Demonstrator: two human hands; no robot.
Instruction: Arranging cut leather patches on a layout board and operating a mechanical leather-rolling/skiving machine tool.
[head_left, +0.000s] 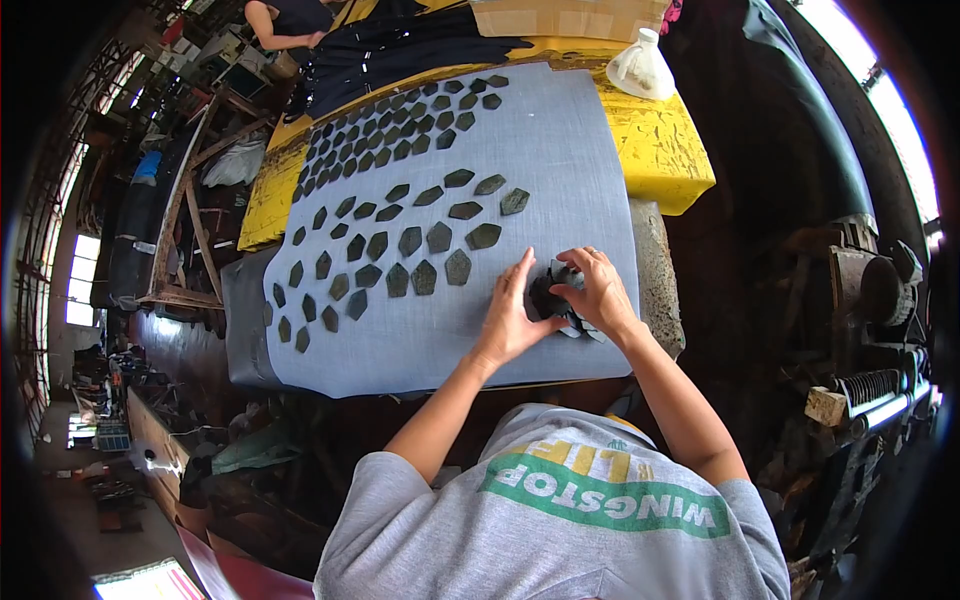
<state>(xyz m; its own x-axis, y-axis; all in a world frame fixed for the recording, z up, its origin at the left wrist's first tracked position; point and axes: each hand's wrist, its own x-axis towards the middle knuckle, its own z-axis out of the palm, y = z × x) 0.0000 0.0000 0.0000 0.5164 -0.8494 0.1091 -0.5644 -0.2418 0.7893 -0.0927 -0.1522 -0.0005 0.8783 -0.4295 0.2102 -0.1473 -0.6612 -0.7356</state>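
Observation:
My right hand [600, 295] curls its fingers and thumb around a dark stack of flat pieces [543, 292] near the cloth's right front edge. Single pieces in the stack are partly hidden by the fingers. Just left of it, my left hand [512, 318] is open, fingers stretched up and apart from the thumb, which points toward the stack. Many dark green-black pentagon pieces [410, 240] lie flat on the grey-blue cloth [400, 340]. They sit spaced apart in the middle and left, and closer together in rows toward the far left.
Yellow sheeting [665, 150] lies beneath the cloth. At the far side are a whitish plastic bottle [642, 70], a cardboard box [565, 18] and dark fabric [390, 55]. Another person's arm [275, 35] shows at the far left. Machinery [880, 300] stands on the right.

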